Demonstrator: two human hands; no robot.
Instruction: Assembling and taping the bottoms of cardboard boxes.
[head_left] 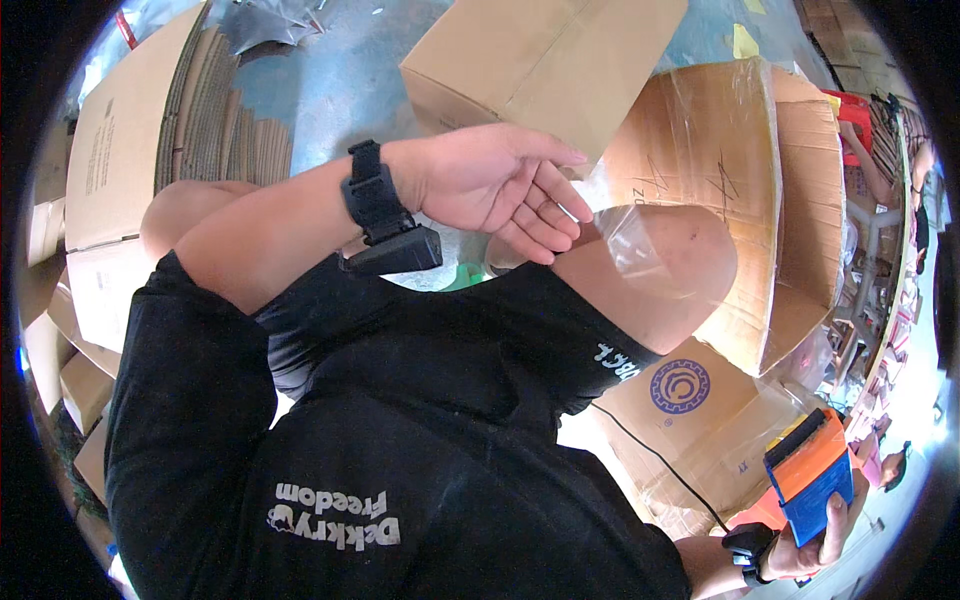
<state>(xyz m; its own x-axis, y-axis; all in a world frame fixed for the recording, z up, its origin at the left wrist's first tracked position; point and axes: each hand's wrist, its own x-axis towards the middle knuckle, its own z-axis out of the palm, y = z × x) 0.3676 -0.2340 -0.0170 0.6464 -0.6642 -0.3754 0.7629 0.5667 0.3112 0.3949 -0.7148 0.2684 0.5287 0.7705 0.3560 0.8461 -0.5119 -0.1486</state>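
My left hand [500, 185] reaches across my lap, a black band with a small black unit on its wrist. Its fingers curl onto the edge of a clear plastic film piece [645, 250] that lies over my bare right knee [690, 290]. My right hand [815, 545], also wearing a black wrist band, is low at the right edge and grips an orange and blue block-shaped device [810, 470]. A thin black cable [660, 460] runs along the box beside my leg toward that hand.
A closed cardboard box [540, 60] lies on the blue-grey floor ahead. A large open box wrapped in clear plastic [790, 200] stands at the right, another box with a round blue mark [720, 420] below it. Flattened cardboard stacks [130, 140] fill the left.
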